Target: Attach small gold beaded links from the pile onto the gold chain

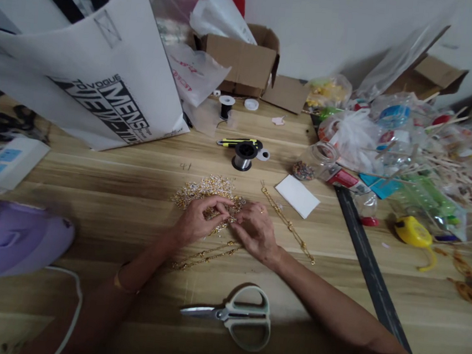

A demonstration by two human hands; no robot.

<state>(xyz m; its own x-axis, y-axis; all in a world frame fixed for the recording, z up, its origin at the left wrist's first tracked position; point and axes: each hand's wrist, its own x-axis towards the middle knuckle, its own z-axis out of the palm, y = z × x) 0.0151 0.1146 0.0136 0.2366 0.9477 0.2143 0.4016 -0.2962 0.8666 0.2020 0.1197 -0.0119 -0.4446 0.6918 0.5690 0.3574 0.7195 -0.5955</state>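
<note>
My left hand point(198, 220) and my right hand point(258, 233) meet at the near edge of a pile of small gold and silver jewelry pieces point(201, 190). Thumb and fingers are pinched together on both hands. Whatever sits between the fingertips is too small to make out. Just below the hands lies a doubled gold chain point(203, 260), whose right end runs up close to my right hand. Another gold chain point(288, 221), set with beads or knots, stretches diagonally on the table to the right of that hand.
Scissors point(243, 316) lie nearest me. Beyond the pile are a wire spool point(244, 155), a yellow cutter point(233, 142) and a white card point(296, 196). A jar of beads point(312, 162) and a tape measure point(413, 232) lie right; a large white bag point(116, 76) stands left.
</note>
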